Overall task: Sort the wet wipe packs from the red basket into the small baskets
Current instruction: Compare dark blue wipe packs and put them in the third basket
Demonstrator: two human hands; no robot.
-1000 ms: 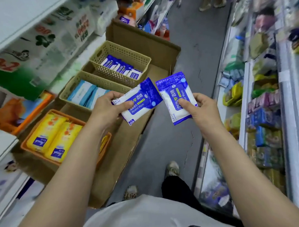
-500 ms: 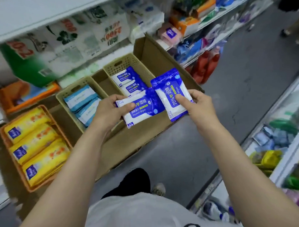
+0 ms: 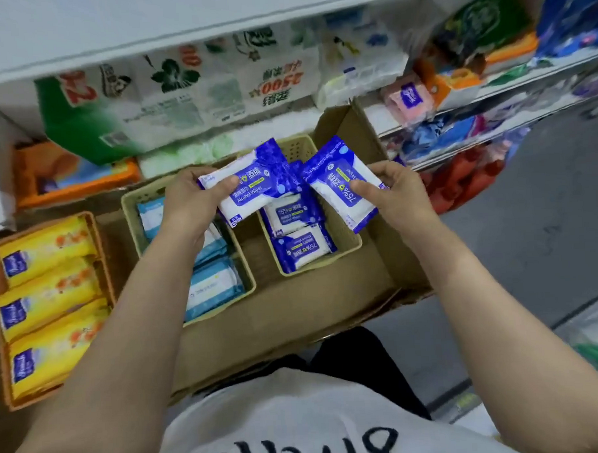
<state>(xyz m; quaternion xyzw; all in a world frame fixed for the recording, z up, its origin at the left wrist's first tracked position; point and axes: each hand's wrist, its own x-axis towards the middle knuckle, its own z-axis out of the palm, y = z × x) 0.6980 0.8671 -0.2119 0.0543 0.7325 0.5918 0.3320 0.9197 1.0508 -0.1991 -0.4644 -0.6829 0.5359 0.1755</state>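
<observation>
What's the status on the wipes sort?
Left hand grips one blue pack; right hand grips another. Both held over the beige basket with matching packs inside. Nothing blocking it.

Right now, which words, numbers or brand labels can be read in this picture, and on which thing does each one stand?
"Alcohol Wipes": blue pack in the left hand.
"75%": blue pack in the right hand, upside down.
"75%": blue pack in the beige basket.
"2500", upside down: large tissue pack on the shelf.
Yellow packs: logo too blurred.
Light blue packs: unreadable.
</observation>
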